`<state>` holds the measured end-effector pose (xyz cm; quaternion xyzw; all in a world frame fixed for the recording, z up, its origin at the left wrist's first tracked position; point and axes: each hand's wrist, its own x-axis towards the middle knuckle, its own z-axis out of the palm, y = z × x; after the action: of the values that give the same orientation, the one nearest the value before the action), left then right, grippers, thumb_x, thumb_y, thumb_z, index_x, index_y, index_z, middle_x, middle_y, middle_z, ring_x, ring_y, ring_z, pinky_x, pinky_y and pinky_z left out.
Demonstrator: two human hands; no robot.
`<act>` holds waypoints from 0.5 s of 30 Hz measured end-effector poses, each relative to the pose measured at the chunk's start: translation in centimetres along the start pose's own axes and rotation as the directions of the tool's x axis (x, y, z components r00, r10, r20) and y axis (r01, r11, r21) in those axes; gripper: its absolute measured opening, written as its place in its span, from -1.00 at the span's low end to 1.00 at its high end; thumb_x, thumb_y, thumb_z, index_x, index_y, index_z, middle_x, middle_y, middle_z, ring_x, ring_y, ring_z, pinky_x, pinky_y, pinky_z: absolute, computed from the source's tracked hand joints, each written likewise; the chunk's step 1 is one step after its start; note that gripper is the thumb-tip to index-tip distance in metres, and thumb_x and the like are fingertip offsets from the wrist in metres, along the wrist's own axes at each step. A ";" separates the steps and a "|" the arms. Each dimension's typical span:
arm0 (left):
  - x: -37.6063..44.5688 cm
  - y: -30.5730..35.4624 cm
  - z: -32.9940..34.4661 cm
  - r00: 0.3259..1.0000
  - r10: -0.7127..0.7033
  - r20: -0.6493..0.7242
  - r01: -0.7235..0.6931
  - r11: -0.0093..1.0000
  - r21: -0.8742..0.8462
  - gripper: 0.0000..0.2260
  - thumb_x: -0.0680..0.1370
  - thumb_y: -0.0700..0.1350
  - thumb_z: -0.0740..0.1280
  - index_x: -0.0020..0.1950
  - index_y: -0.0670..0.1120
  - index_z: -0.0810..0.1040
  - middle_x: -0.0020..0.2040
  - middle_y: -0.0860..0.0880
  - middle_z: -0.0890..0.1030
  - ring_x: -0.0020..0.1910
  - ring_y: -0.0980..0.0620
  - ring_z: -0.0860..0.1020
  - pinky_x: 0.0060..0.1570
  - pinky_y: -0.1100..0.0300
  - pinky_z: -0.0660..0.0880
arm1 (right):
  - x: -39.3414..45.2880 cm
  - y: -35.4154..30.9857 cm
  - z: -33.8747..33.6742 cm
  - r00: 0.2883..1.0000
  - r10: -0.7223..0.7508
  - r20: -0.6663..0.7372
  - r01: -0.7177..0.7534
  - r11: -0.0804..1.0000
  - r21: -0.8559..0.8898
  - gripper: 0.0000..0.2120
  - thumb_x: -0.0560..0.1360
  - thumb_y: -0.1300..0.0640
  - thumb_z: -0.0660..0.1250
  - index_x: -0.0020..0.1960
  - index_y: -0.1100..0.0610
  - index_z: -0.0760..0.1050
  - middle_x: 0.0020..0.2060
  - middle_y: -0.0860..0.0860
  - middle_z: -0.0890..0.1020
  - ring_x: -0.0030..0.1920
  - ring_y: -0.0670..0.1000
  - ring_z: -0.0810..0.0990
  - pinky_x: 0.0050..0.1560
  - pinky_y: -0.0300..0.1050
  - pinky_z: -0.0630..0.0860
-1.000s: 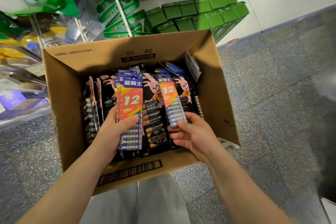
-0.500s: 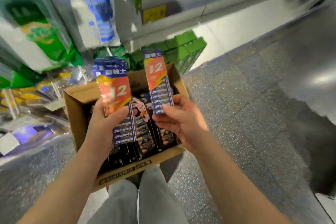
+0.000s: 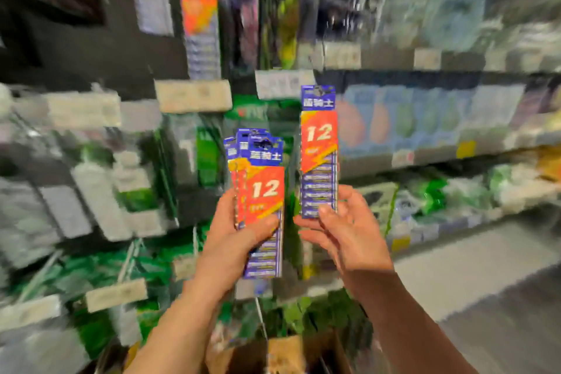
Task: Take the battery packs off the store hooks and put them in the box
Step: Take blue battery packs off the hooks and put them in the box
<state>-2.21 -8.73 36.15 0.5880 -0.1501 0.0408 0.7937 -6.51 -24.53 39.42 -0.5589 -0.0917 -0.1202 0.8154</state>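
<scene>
Blurry grey and green is all you get on the far left: hanging goods on store hooks (image 3: pixel 45 276) with pale price tags (image 3: pixel 115 294) on the ends, nothing readable, the whole backdrop smeared by camera motion.

Moving in, the left hand (image 3: pixel 233 240) holds a fanned stack of battery packs (image 3: pixel 262 200) upright in front of the display. At least three cards overlap, can't tell the exact count. Thumb is pressed across the front of the top card and the other fingers curl round the left edge and back. The top card has a blue header with white Chinese characters, a red-orange panel with a big white "12", and blue-wrapped batteries stacked in rows below. Flat glossy card, long and narrow.

Just beside it, a bit higher, the right hand (image 3: pixel 340 228) pinches a single battery pack (image 3: pixel 318 149) by its bottom end, thumb on the front and fingers spread loosely behind. Same blue header, same "12", hang hole at the top. The two lots are close but not touching.

Down at the bottom centre, a sliver of brown cardboard box (image 3: pixel 285 352) shows between the forearms, well below both hands.

Off to the right, shelves (image 3: pixel 440 76) run away with pale blue and green packaging, all too blurred to read, and grey speckled floor (image 3: pixel 485 297) under them.
</scene>
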 end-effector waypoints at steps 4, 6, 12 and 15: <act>2.3 5.6 0.8 0.988 0.154 -0.028 -0.154 0.988 0.021 -0.35 0.05 0.03 0.48 0.11 -0.07 0.47 -0.17 0.09 0.71 -0.22 0.17 0.64 -0.16 0.27 0.57 | 2.3 -2.8 2.1 0.994 -0.060 0.093 0.062 0.998 -0.018 -0.67 0.32 0.26 0.37 0.06 0.14 0.40 -0.26 0.03 0.70 -0.31 0.04 0.69 -0.34 -0.20 0.59; 3.0 7.5 0.5 0.975 0.211 -0.067 -0.208 0.977 0.047 -0.33 0.08 0.03 0.49 0.16 -0.08 0.48 -0.11 0.04 0.71 -0.17 0.11 0.64 -0.10 0.20 0.57 | 3.2 -3.9 3.6 0.988 -0.061 0.141 0.063 0.998 -0.014 -0.66 0.31 0.20 0.30 0.08 0.12 0.40 -0.27 0.04 0.70 -0.36 0.03 0.68 -0.36 -0.20 0.59; 5.5 11.8 -1.2 0.944 0.301 -0.134 -0.281 0.948 0.149 -0.28 0.11 0.07 0.48 0.23 -0.12 0.48 -0.01 -0.08 0.66 -0.18 0.10 0.63 -0.17 0.23 0.53 | 5.8 -6.1 7.8 0.971 -0.026 0.239 0.034 0.999 -0.031 -0.84 0.54 0.34 0.26 0.02 0.11 0.40 -0.35 0.02 0.67 -0.44 -0.01 0.64 -0.40 -0.17 0.57; 6.5 13.6 -2.3 0.926 0.344 -0.154 -0.315 0.931 0.185 -0.27 0.08 0.09 0.46 0.21 -0.14 0.46 -0.10 -0.05 0.64 -0.32 0.20 0.60 -0.32 0.35 0.49 | 7.4 -6.0 9.6 0.978 0.000 0.208 0.014 0.998 -0.064 -0.92 0.60 0.26 0.19 0.04 0.12 0.41 -0.33 0.04 0.64 -0.46 -0.01 0.61 -0.38 -0.12 0.56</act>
<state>1.15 -3.15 49.96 0.6085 -0.1697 0.2397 0.7372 -1.44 -18.39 50.32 -0.5943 -0.1745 -0.0669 0.7822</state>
